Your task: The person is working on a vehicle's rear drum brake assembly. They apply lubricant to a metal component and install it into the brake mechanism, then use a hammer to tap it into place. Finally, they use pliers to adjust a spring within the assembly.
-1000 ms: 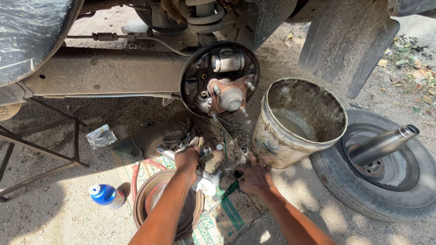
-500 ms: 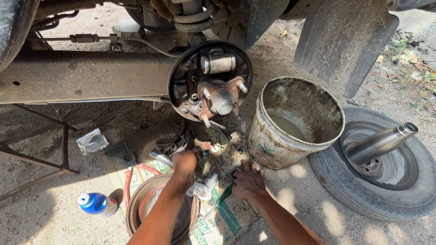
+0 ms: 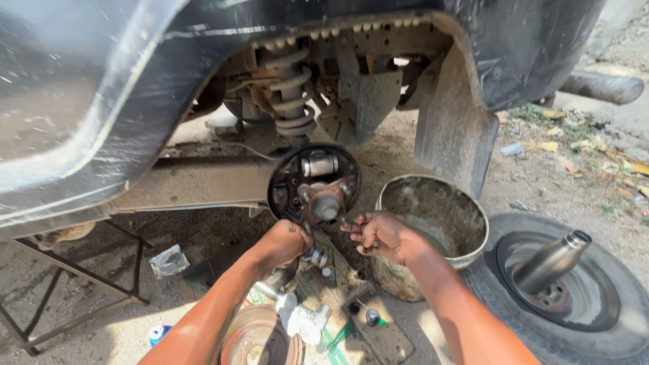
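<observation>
Head view: left hand (image 3: pixel 287 242) grip hidden below brake backplate (image 3: pixel 314 184).

We are looking from a single head-worn camera, angled down and forward from close above our arms. It is facing the wheel arch, with the brake plate (image 3: pixel 314 186) sitting near the middle, the bucket (image 3: pixel 433 223) and tyre (image 3: pixel 574 297) lying to the right, and the ground below.
</observation>
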